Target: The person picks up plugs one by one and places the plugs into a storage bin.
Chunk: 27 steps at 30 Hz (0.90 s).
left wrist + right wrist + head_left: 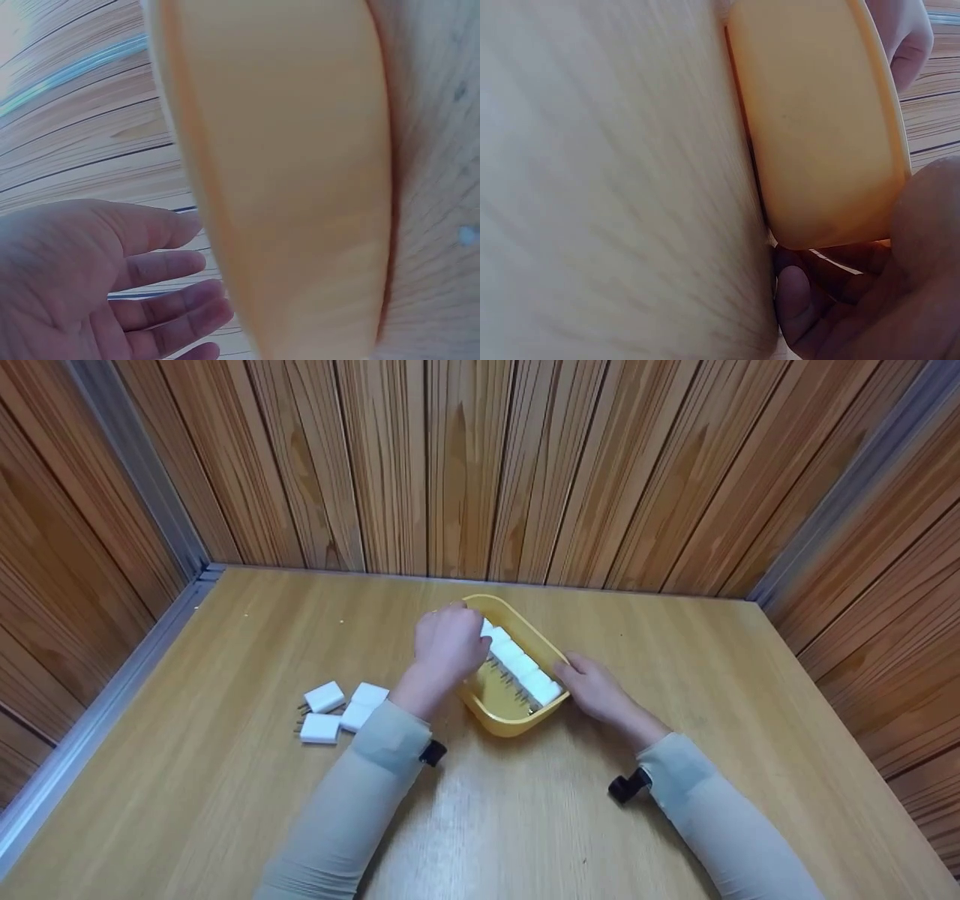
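A yellow plastic box [505, 726] sits on the table, turned at an angle. Inside it, white power adapters [517, 658] with metal prongs lie in a row along the right side. My left hand [448, 643] is over the box's left rim; in the left wrist view its fingers [169, 266] are relaxed beside the yellow wall, with nothing seen between them. My right hand [596, 688] grips the right corner of the box, thumb at the rim and curled fingers [795, 300] against the outside.
Several more white adapters [321, 728] lie in a loose group on the table [525, 825], left of the box. Wood-plank walls [465, 472] stand at the back and both sides. A metal rail [97, 690] runs along the left edge.
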Motion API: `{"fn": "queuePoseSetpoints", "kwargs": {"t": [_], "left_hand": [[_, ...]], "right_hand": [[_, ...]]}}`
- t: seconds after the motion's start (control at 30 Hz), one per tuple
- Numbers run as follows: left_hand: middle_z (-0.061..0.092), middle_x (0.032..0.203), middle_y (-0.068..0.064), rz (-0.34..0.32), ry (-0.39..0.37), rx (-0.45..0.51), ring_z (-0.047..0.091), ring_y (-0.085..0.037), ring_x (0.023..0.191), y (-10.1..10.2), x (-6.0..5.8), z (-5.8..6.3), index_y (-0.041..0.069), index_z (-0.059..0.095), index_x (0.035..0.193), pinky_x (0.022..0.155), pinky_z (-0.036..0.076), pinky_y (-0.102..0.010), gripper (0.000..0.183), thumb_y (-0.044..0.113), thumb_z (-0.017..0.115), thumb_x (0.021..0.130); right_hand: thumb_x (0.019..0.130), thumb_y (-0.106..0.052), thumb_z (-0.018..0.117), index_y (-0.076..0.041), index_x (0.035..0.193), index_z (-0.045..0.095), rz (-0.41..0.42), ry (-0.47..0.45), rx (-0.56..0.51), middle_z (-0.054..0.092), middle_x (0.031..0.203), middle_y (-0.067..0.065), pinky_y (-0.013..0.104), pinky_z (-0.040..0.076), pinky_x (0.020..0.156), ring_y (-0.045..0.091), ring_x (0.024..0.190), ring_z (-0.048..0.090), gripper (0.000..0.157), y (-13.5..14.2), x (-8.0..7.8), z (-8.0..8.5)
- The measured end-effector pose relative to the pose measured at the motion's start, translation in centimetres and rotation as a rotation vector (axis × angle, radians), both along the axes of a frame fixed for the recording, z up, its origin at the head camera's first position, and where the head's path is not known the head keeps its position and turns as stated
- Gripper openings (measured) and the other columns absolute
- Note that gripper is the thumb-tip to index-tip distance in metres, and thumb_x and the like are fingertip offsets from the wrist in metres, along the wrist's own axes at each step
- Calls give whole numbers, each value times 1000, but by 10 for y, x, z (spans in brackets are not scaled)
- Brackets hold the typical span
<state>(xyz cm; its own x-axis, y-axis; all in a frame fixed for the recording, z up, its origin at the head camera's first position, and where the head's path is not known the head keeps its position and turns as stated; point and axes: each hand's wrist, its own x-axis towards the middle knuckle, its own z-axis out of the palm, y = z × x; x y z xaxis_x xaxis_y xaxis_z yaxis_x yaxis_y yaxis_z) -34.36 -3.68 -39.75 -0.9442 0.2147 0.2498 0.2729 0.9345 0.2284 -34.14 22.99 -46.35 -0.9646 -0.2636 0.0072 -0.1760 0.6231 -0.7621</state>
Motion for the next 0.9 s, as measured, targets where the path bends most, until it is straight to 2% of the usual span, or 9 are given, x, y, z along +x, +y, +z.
{"fn": "queuePoseSetpoints", "kwargs": {"t": [0.13, 0.33, 0.47, 0.6, 0.73, 0.9], "left_hand": [[67, 92, -5, 3, -40, 27, 63, -25, 83, -5, 1, 2, 9, 80, 99, 73, 56, -45, 23, 31, 74, 106], [67, 91, -6, -11, -100, 30, 63, -26, 84, -17, 5, 2, 10, 79, 102, 72, 56, -45, 22, 31, 74, 107], [76, 104, -6, -33, -136, 50, 67, -25, 90, -27, 7, 2, 10, 84, 116, 76, 59, -44, 25, 31, 74, 107], [78, 114, -6, -46, -158, 88, 68, -25, 97, -36, 10, 4, 12, 84, 126, 82, 59, -46, 29, 31, 74, 107], [75, 109, -7, -46, -148, 99, 66, -27, 96, -43, 12, 7, 10, 84, 124, 82, 58, -47, 30, 32, 74, 106], [71, 100, -7, -29, -145, 73, 65, -26, 89, -54, 17, 5, 8, 83, 118, 77, 57, -44, 27, 32, 75, 106]], "right_hand": [[118, -33, 46, 1, 142, 66, 6, -20, 3, 68, 116, 14, 42, 46, 96, 28, 106, 59, 46, 0, 0, -1], [118, -35, 45, 0, 144, 66, 0, -23, 12, 67, 115, 13, 41, 46, 93, 27, 105, 60, 48, 2, 0, -2], [118, -35, 47, -1, 140, 67, 4, -19, -1, 66, 110, 12, 39, 46, 89, 26, 101, 59, 45, 2, 0, -1], [118, -34, 47, 0, 135, 68, 3, -11, -5, 65, 104, 10, 39, 46, 85, 25, 96, 58, 42, 3, -1, -1], [117, -32, 47, -1, 131, 69, -10, -4, 3, 63, 100, 9, 37, 46, 83, 25, 93, 58, 41, 3, -1, -1], [117, -34, 47, -1, 136, 68, -15, -33, 6, 65, 105, 10, 36, 45, 84, 25, 97, 59, 44, 1, -1, -1]]}}
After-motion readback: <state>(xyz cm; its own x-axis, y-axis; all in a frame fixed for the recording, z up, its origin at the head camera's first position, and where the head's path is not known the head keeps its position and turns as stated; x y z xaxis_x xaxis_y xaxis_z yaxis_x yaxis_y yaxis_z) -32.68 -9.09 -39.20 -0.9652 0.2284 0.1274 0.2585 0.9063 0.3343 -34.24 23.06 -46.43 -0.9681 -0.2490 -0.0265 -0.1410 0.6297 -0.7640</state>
